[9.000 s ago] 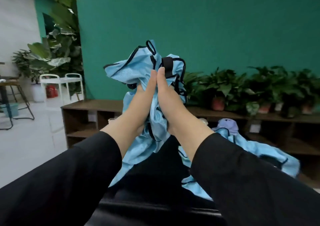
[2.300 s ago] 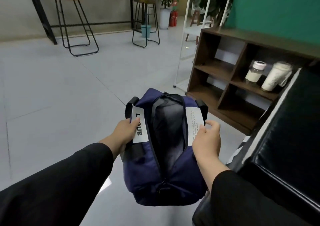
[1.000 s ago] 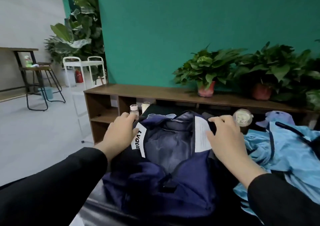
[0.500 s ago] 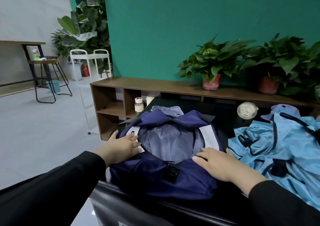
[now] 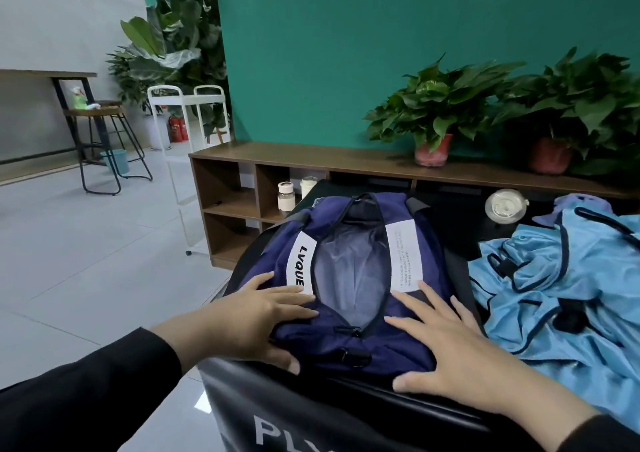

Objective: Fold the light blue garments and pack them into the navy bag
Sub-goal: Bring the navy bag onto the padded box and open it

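The navy bag lies on the black padded surface in front of me, its zip open and grey lining showing. White labels run along both sides of the opening. My left hand rests flat on the bag's near left side, fingers straight. My right hand lies flat on its near right side, fingers spread. To the right, the light blue garments with dark trim sit crumpled in a heap, unfolded, touching neither hand.
A brown low shelf runs behind the black surface, holding two potted plants on top and white jars in a cubby. A round clear lid and a lilac cloth lie beyond the garments. Grey floor, stools and a white cart are to the left.
The bag went from hanging over the floor to lying on the black surface. Both hands have let go of its rim and now press flat on its near end.
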